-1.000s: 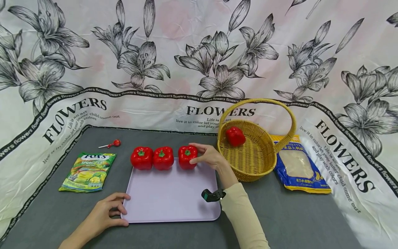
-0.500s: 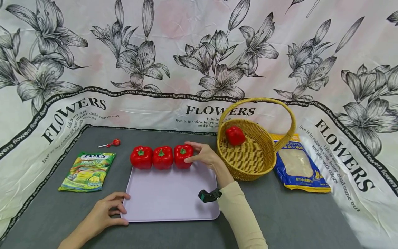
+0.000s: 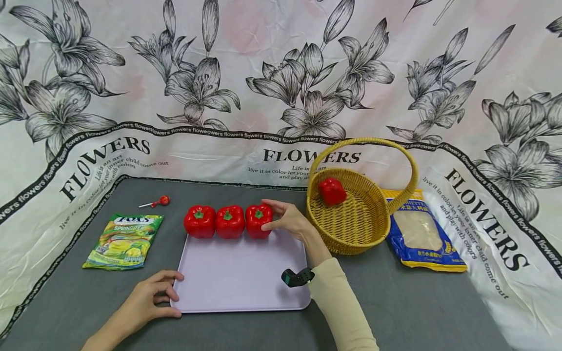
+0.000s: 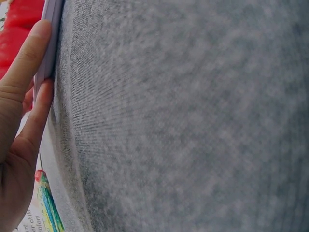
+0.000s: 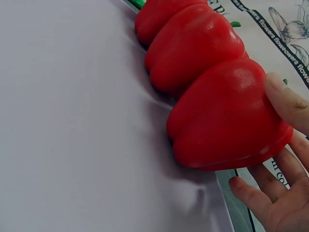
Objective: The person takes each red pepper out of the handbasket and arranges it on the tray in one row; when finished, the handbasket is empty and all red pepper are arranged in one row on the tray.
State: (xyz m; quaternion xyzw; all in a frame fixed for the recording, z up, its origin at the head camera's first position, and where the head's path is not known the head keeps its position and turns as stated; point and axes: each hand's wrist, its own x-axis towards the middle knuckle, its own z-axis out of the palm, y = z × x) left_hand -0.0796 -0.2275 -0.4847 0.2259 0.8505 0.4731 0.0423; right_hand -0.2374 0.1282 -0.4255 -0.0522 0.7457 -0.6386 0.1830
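Three red bell peppers with green stems stand in a row along the far rim of a pale lilac tray [image 3: 241, 278]: a left one [image 3: 199, 222], a middle one [image 3: 230, 222] and a right one [image 3: 256, 219]. My right hand [image 3: 290, 219] holds the right bell pepper, thumb on its near side and fingers behind. The right wrist view shows this bell pepper [image 5: 227, 121] close beside the middle one [image 5: 198, 48]. My left hand [image 3: 147, 300] grips the tray's left edge near the front corner; in the left wrist view its thumb and a finger meet the tray rim [image 4: 50, 48].
A yellow wicker basket [image 3: 351, 243] with a red bell pepper [image 3: 332, 191] inside stands right of the tray. Behind it lies a blue and yellow food bag [image 3: 421, 234]. On the left are a green candy bag [image 3: 125, 241] and a red lollipop [image 3: 164, 200]. A floral cloth [image 3: 263, 107] hangs behind.
My right hand has slid the right bell pepper leftward, up close to the middle one, and then stayed there. The left hand keeps its place at the tray edge.
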